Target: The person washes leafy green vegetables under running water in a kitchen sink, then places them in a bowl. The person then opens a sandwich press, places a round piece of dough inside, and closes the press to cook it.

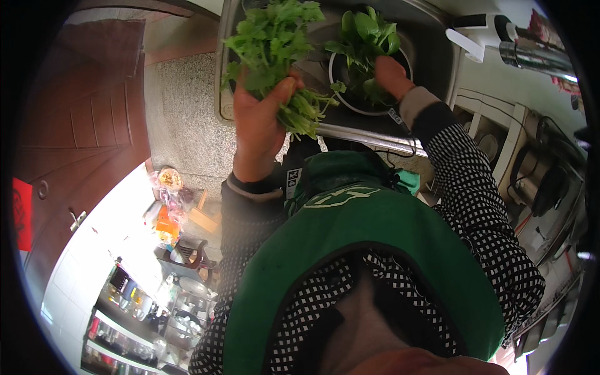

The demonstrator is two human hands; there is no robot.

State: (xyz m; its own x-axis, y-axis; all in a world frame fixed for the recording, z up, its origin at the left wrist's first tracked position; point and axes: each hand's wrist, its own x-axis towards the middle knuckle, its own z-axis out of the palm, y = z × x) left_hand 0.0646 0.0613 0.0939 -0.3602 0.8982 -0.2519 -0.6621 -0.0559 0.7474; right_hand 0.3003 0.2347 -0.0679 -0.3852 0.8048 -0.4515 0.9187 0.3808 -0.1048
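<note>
My left hand (262, 112) is closed around a bunch of leafy green herbs (274, 40), which look like cilantro; the leaves spread over the sink's left part and the stems hang toward me. Over a round pan with a pale rim (363, 111), my right hand (391, 77) grips dark leafy greens (368, 30) with rounded leaves. Some of these greens lie inside the pan. The pan sits in a stainless steel sink (433, 61). My right fingertips are partly hidden.
A white and chrome fixture (473, 42) juts in at the upper right. The sink's metal front edge (365, 136) runs before my green apron. Right of it stands a shelf (508, 136) with dishes and a cable. At left are a brown door (93, 108) and bags (168, 206) on the floor.
</note>
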